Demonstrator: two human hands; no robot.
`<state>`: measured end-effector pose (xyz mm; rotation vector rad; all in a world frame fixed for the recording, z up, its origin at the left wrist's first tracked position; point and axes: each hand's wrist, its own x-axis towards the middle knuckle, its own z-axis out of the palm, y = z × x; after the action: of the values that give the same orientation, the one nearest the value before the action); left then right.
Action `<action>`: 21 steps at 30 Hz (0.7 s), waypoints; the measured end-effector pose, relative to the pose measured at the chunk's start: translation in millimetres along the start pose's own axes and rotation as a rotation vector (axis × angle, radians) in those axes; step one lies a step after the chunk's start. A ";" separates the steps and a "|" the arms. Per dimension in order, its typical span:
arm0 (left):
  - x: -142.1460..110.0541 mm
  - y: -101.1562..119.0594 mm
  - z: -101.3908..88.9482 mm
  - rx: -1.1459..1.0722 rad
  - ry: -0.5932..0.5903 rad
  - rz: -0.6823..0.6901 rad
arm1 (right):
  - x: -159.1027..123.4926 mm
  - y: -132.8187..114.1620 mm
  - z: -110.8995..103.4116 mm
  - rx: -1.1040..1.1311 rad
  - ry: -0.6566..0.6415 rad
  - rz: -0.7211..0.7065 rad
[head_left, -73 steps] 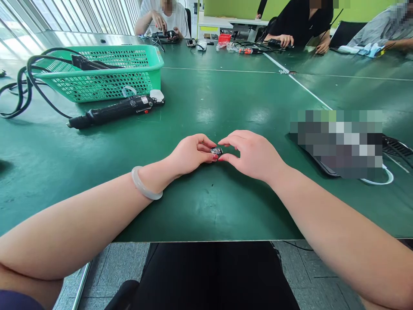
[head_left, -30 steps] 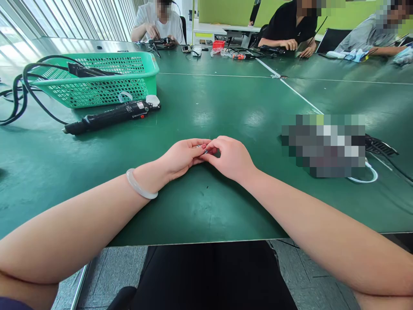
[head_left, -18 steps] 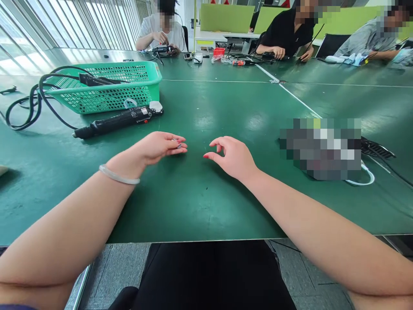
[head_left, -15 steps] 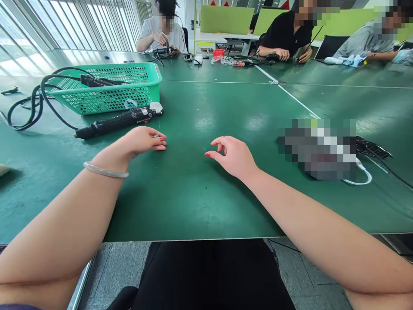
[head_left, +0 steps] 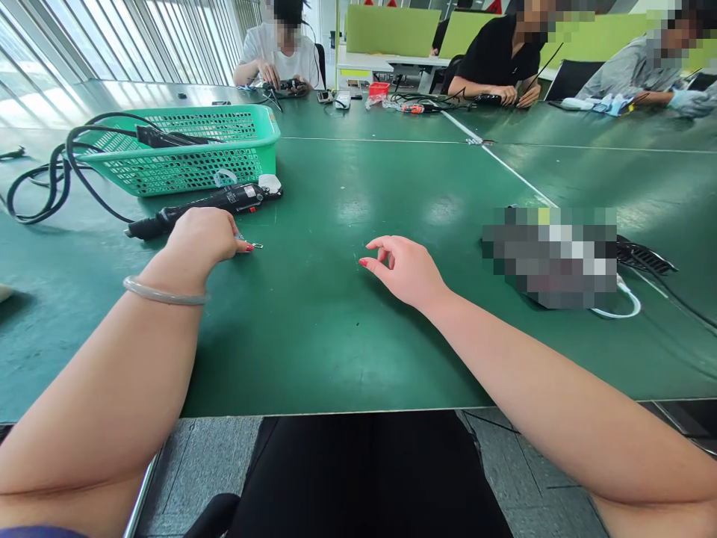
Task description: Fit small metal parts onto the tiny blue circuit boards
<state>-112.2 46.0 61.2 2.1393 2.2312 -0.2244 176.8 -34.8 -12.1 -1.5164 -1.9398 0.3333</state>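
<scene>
My left hand rests on the green table at the left, its fingertips pinched on a small dark and metallic part that touches the tabletop. The hand lies just in front of a black electric screwdriver. My right hand hovers low near the table's middle, fingers loosely curled and apart, with nothing in it. A pale bangle circles my left wrist.
A green plastic basket holding a black cable stands at the back left. At the right lies a blurred object with a white cord. Three other people work at the table's far side.
My hands were together pinching the small part; they have separated. The left hand carried the part leftward toward the screwdriver, while the right hand let go and stayed near the middle.
</scene>
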 end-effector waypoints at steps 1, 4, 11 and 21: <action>0.2 0.3 0.2 -0.011 0.005 0.005 | -0.2 -0.2 0.0 0.003 -0.001 -0.003; 1.1 2.6 1.0 -0.036 -0.002 0.000 | -1.0 -1.5 -0.6 0.004 -0.011 -0.001; 4.1 5.2 1.7 -0.117 -0.002 -0.050 | -1.4 -1.1 -0.8 0.007 -0.017 0.004; 3.8 5.7 3.3 -0.205 0.087 -0.042 | -1.0 -1.2 -1.4 -0.006 -0.037 0.017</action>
<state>-107.0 49.5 56.9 2.0345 2.2353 0.0950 176.9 -36.3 -10.7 -1.5413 -1.9593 0.3647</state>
